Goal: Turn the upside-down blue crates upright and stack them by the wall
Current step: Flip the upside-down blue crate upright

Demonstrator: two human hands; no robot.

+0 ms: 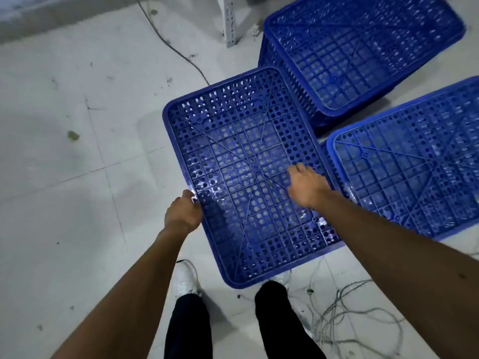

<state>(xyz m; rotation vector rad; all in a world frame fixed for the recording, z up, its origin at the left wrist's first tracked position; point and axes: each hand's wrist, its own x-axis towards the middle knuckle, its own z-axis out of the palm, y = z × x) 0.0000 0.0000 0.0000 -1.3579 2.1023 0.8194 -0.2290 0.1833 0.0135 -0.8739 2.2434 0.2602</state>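
Note:
A blue perforated crate [243,141] lies upside down in front of me, its ribbed bottom facing up. My left hand [184,213] is curled around its left rim. My right hand [307,186] hovers over the bottom near the right side, fingers loosely bent, holding nothing. A second upside-down blue crate [363,47] stands at the back right, atop what looks like more crates. A third upside-down blue crate [414,161] lies to the right, close beside the first.
A grey perforated metal post [230,24] stands behind the crates. A thin cable [176,50] runs across the tiled floor at the back. Tangled wires [350,320] lie at the lower right. My white shoes [185,281] stand just before the crate.

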